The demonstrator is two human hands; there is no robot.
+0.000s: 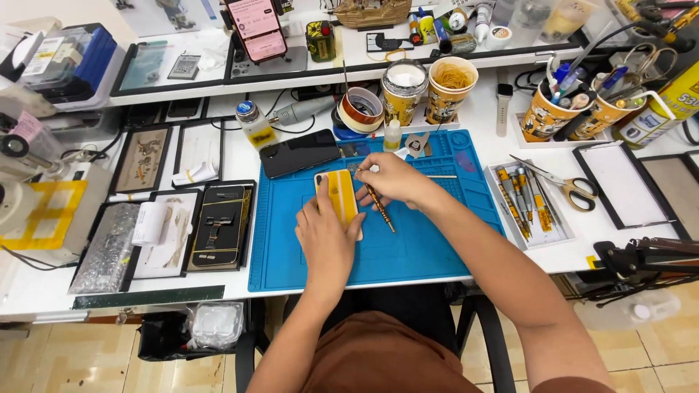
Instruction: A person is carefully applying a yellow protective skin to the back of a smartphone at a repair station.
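Note:
A phone with a yellow back lies upright on the blue work mat. My left hand rests on its lower end and pins it to the mat. My right hand grips a small screwdriver with a brown handle, its tip pointing at the phone's upper right edge. A black phone lies face down at the mat's far left corner.
A tray of screwdrivers and scissors sit right of the mat. Paper cups, a tape roll and a small bottle stand behind it. Flat trays with phone parts lie to the left.

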